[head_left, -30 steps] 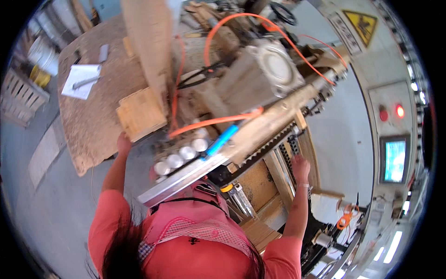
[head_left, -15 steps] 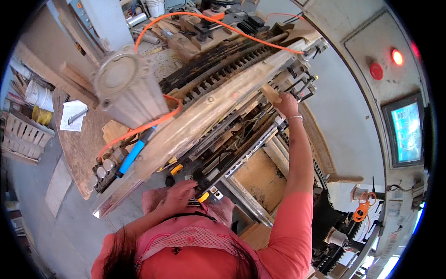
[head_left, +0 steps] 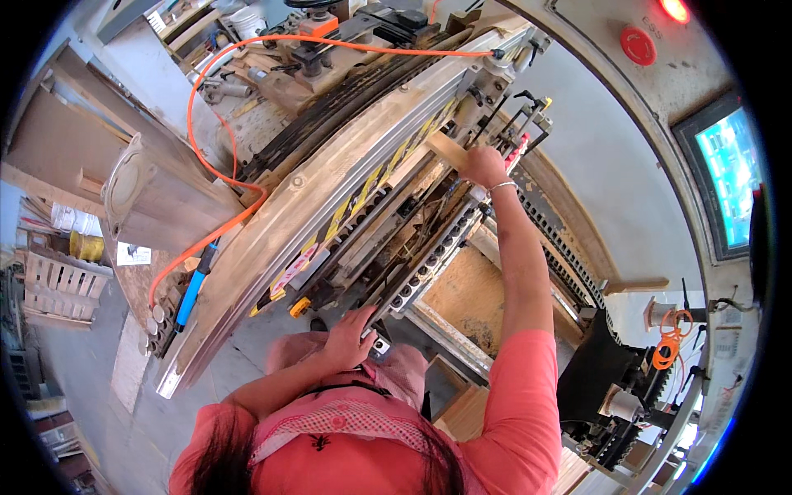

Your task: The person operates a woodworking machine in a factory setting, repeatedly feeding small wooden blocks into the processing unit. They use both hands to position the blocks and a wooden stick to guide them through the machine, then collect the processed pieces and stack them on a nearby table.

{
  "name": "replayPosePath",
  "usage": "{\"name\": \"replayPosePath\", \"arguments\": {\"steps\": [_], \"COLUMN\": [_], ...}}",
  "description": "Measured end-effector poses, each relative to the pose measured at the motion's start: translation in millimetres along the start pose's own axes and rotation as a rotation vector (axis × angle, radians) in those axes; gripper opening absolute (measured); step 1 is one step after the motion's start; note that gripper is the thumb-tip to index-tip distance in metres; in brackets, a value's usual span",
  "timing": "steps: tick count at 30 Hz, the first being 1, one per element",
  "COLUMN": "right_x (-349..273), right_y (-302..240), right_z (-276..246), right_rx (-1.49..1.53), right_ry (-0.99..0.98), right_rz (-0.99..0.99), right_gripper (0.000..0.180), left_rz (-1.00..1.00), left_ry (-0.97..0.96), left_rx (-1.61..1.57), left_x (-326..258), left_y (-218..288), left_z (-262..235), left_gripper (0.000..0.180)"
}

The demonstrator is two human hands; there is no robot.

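Observation:
My right hand (head_left: 483, 167), a bracelet at its wrist, reaches over the machine bed. Its fingers are closed on one end of a short, pale wooden piece (head_left: 446, 152) that points up and left. Close to my waist, my left hand (head_left: 350, 340) rests against the near end of a dark machine rail (head_left: 381, 307). Its fingers are stretched out, and nothing shows in them. A metal rail with a row of round holes (head_left: 436, 259) runs between my two hands.
A long beam (head_left: 322, 177) crosses the left side, with an orange air hose (head_left: 264, 194) looped over it. A blue air gun (head_left: 191, 293) hangs at its near end. On the right stand a control panel screen (head_left: 726, 177) and a red button (head_left: 638, 46).
My left hand has come forward and right from my waist to the machine rail. My right hand still holds the wooden piece. The view has shifted, bringing the yellow-black striped edge into sight.

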State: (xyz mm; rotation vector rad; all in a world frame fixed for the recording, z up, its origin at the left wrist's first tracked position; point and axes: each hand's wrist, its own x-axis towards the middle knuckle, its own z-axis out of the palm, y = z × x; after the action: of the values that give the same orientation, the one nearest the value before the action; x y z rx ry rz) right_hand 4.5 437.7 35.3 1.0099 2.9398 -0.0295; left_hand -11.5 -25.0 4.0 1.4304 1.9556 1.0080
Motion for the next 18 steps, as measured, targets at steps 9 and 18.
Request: {"name": "replayPosePath", "arguments": {"steps": [9,18], "right_x": [-4.4,-1.4], "right_y": [-9.2,-18.9], "right_z": [-16.2,-19.0], "right_rx": [0.082,0.127], "right_ry": [0.003,0.002], "right_rz": [0.017,0.096], "right_gripper": [0.036,0.041], "left_rz": [-0.038,-0.057], "left_ry": [0.001,-0.026], "left_rx": [-0.007,0.049], "left_x": [1.8,5.2], "left_y": [3.3,4.5], "left_z": [0.4,1.4], "left_gripper": [0.049,0.054]}}
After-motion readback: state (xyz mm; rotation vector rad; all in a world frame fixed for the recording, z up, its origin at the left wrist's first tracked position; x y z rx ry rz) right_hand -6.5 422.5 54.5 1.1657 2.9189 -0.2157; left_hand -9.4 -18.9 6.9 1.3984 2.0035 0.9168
